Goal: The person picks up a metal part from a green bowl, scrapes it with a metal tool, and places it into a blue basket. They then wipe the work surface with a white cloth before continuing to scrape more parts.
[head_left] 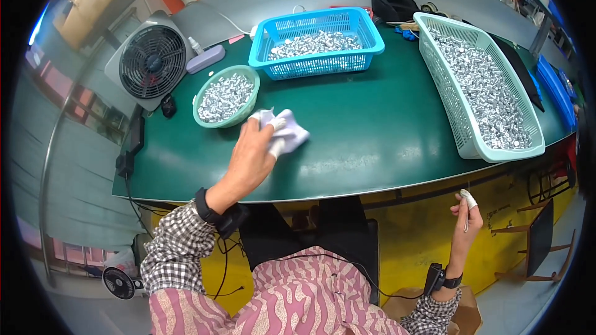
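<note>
My left hand [251,155], with white covers on some fingertips, grips a pale lilac cloth [293,131] over the green tabletop, near the front of a round green basket [214,124]. Small silvery metal parts [226,96] fill that basket. Out past the table's front edge on the right, my right hand [467,209] is closed on a thin, pointed metal tool [467,224]. White covers show on its fingertips too. The tool's exact kind is too small to make out.
A blue basket [316,68] of similar metal parts stands at the back. At the right, a long pale green basket [459,111] holds many more. A square fan [152,62] and a purple case [205,59] occupy the left back. A chair [543,242] stands right of the table.
</note>
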Tool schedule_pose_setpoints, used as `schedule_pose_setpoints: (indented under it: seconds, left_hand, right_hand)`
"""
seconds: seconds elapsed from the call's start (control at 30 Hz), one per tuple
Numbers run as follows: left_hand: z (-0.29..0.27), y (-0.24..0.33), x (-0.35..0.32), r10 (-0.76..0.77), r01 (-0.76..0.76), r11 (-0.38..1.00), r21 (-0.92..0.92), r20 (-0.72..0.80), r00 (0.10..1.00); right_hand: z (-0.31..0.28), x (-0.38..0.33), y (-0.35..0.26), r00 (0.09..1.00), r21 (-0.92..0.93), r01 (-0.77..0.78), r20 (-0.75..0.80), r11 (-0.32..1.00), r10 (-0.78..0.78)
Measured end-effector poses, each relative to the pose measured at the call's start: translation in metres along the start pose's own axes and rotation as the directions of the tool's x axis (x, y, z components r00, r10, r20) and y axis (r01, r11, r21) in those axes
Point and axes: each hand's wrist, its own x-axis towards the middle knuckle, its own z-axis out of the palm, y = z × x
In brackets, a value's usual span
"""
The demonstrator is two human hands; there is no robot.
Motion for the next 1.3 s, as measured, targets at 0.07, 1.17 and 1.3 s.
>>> schedule_pose_setpoints:
  seconds: [0.07, 1.17, 1.3]
  left_hand:
    - [0.013, -0.017, -0.001, 0.048, -0.047, 0.998, 0.050, -0.012, 0.999]
    - [0.181, 0.085, 0.166, 0.626, -0.609, 0.779, -0.150, 0.239, 0.743]
    - [0.202, 0.121, 0.118, 0.641, -0.272, 0.654, -0.706, 0.326, 0.695]
  right_hand:
    - [0.005, 0.003, 0.002, 1.000, 0.006, 0.008, 0.001, 1.000, -0.008]
    - [-0.059, -0.006, 0.012, 0.982, -0.125, 0.060, -0.169, 0.990, -0.081]
    - [-0.060, -0.003, 0.009, 0.978, -0.115, 0.111, -0.164, 0.987, -0.129]
